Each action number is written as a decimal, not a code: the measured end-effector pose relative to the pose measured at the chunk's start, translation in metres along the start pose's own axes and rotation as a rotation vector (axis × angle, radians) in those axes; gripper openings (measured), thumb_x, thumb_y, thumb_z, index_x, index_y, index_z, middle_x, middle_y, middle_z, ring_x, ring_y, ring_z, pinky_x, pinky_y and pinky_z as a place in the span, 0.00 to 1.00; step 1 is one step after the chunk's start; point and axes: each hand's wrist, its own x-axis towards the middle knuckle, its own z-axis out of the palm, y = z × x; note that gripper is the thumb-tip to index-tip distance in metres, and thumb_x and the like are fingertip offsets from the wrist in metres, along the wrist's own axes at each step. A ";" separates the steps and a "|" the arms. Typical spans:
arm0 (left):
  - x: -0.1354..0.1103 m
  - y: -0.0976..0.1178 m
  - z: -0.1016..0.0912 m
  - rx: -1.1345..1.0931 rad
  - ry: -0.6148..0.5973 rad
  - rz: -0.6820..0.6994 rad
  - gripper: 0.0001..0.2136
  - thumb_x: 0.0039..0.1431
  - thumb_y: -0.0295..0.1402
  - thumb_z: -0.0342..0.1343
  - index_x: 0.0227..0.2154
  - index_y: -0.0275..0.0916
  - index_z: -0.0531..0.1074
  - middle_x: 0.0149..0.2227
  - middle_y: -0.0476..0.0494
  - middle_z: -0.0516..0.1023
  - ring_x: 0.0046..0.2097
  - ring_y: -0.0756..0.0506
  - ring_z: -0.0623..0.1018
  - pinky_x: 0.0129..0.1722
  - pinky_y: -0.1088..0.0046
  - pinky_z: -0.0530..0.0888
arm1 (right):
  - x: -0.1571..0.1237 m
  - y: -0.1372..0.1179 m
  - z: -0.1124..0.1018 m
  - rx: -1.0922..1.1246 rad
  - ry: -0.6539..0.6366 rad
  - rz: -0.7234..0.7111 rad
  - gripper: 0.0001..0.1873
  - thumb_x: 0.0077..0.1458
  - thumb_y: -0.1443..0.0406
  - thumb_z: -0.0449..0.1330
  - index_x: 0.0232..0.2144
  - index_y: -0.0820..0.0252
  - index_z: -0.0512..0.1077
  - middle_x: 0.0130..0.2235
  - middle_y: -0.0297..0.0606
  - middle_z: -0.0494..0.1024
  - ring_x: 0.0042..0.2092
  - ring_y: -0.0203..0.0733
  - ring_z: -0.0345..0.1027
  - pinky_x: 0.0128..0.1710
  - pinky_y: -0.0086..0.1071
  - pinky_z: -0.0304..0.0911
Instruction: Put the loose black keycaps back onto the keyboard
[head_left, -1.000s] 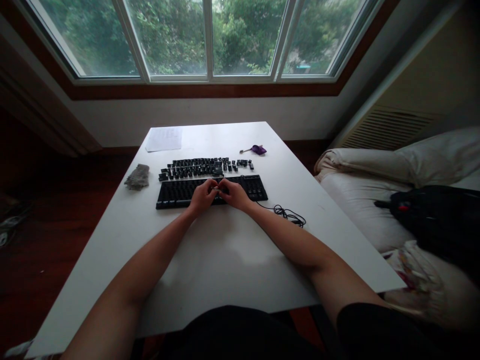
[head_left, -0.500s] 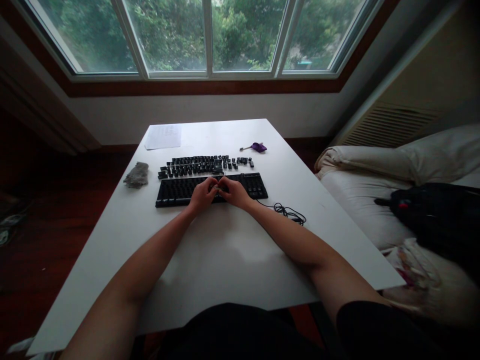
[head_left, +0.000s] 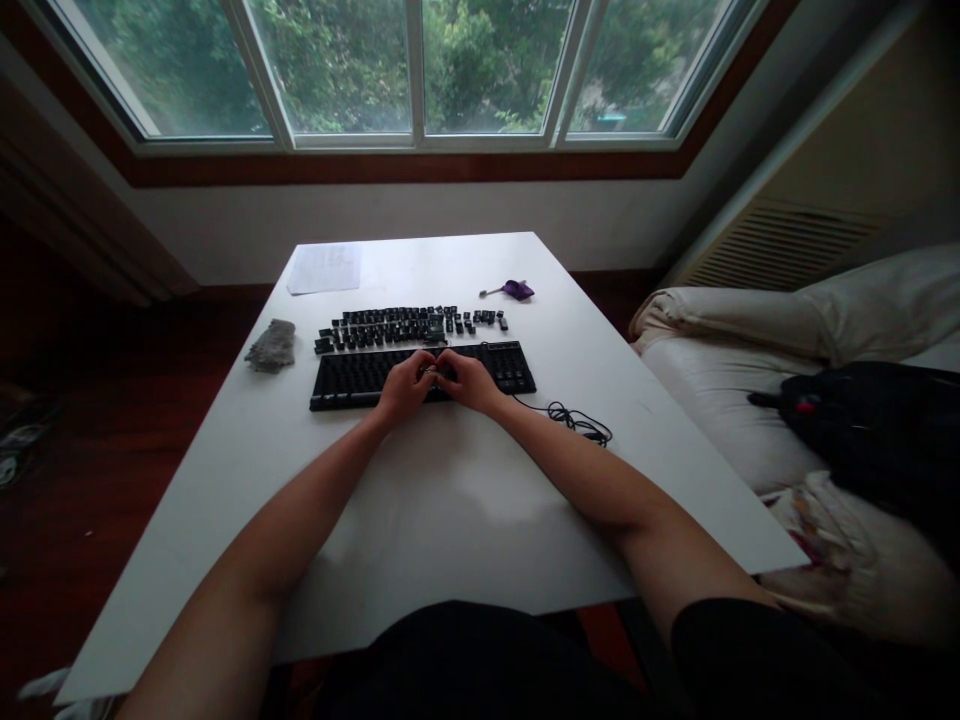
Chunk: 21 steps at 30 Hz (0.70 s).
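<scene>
A black keyboard point(head_left: 352, 377) lies across the white table point(head_left: 465, 500). My left hand point(head_left: 403, 387) and my right hand point(head_left: 471, 381) meet over its middle, fingers curled and pinched together on a small metallic thing point(head_left: 430, 372) that I cannot make out. Behind the keyboard, rows of loose black keycaps point(head_left: 409, 325) are laid out on the table. The keyboard's cable point(head_left: 574, 421) lies coiled to the right.
A grey cloth point(head_left: 271, 345) lies left of the keyboard, a sheet of paper point(head_left: 325, 268) at the far left corner, a purple tool point(head_left: 514, 290) at the far right. White bedding point(head_left: 750, 340) and a black bag point(head_left: 870, 420) sit to the right.
The hands stay pinched together over the keyboard. The view has tilted slightly, so everything sits a little higher in the frame.
</scene>
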 end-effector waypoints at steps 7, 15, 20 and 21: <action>0.000 0.001 0.000 0.000 -0.010 -0.017 0.08 0.61 0.32 0.52 0.40 0.41 0.73 0.34 0.48 0.79 0.31 0.48 0.73 0.32 0.73 0.65 | 0.000 -0.002 0.000 0.003 -0.005 -0.001 0.09 0.55 0.60 0.60 0.38 0.57 0.70 0.31 0.33 0.73 0.31 0.37 0.62 0.32 0.28 0.54; 0.000 0.001 0.000 0.004 -0.017 -0.002 0.07 0.61 0.31 0.51 0.40 0.41 0.73 0.36 0.47 0.79 0.35 0.46 0.75 0.36 0.72 0.66 | 0.000 -0.001 0.000 0.001 -0.004 0.003 0.08 0.54 0.61 0.60 0.37 0.57 0.70 0.32 0.33 0.73 0.31 0.37 0.62 0.32 0.29 0.54; 0.000 -0.001 0.000 0.003 -0.006 0.021 0.07 0.61 0.32 0.51 0.40 0.41 0.72 0.34 0.48 0.78 0.32 0.47 0.73 0.33 0.72 0.64 | 0.000 0.002 0.002 -0.001 0.006 -0.004 0.09 0.54 0.60 0.60 0.36 0.57 0.70 0.31 0.32 0.73 0.30 0.37 0.62 0.31 0.29 0.53; 0.000 -0.002 0.001 0.001 -0.003 0.024 0.07 0.61 0.32 0.51 0.40 0.41 0.72 0.34 0.48 0.78 0.32 0.47 0.73 0.33 0.73 0.64 | 0.000 0.002 0.002 0.000 0.005 -0.006 0.09 0.54 0.60 0.60 0.36 0.57 0.70 0.31 0.32 0.72 0.30 0.37 0.62 0.31 0.29 0.53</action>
